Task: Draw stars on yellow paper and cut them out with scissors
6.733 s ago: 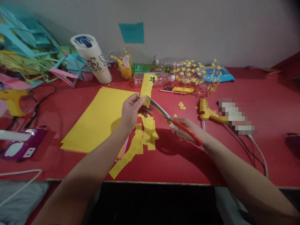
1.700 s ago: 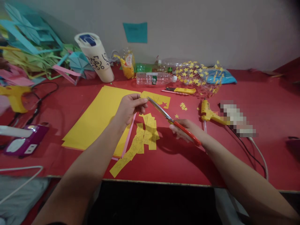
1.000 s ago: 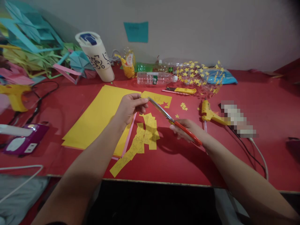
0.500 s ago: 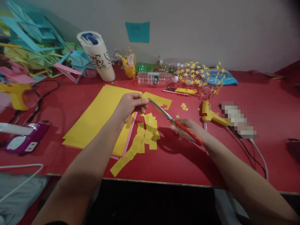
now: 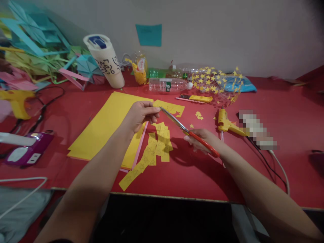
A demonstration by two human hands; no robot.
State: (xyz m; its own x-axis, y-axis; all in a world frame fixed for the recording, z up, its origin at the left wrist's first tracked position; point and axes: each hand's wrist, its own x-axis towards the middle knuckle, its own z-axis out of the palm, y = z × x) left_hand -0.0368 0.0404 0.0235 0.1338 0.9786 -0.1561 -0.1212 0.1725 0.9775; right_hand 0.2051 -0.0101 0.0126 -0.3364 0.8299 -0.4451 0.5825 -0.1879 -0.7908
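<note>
My left hand (image 5: 145,114) pinches a yellow paper piece (image 5: 165,105) between thumb and fingers. Pencilled star outlines mark this piece, and a star-shaped hole shows red near its right end. My right hand (image 5: 202,140) is closed round red-handled scissors (image 5: 174,119), whose blade tips reach the left thumb at the paper's near edge. Below the hands lie several yellow strips (image 5: 149,152) with drawn stars. A stack of yellow sheets (image 5: 98,125) is under my left wrist, with pink paper beneath. Small cut-out stars (image 5: 199,115) form a little pile right of the scissors.
A yellow glue gun (image 5: 226,123) lies on the right, beside a blurred-out object (image 5: 257,130). Behind are a box cutter (image 5: 201,98), a clear plastic bottle (image 5: 169,85), a star-covered clear shape (image 5: 215,82) and a white tumbler (image 5: 106,62). Folded paper shapes (image 5: 37,37) crowd the left.
The paper piece has shifted very slightly at its right end. Both hands and the scissors stay nearly in the same place.
</note>
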